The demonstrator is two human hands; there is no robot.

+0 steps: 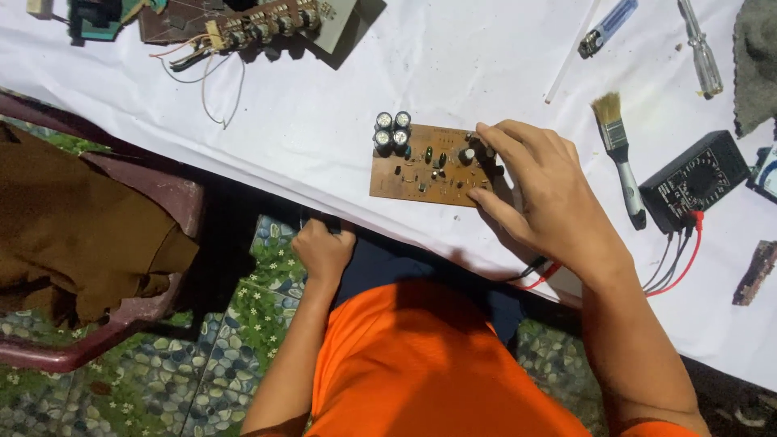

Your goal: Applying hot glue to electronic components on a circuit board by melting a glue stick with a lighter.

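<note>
A brown circuit board (421,174) lies on the white table cloth (307,121), with several dark cylindrical capacitors (392,131) standing at its far left corner. My right hand (550,198) covers the board's right end, with fingers over the far edge and the thumb on the near edge. My left hand (322,252) is below the table's near edge, curled into a fist around a small black object (322,222). What that object is cannot be made out. My orange shirt (421,364) fills the lower middle.
Right of the board lie a paintbrush (619,150) and a black multimeter (694,180) with red and black leads (678,263). Farther back are a screwdriver (702,53), a pen-like tool (607,26) and another board with wires (243,24). A dark plastic chair (154,202) holds brown cloth at left.
</note>
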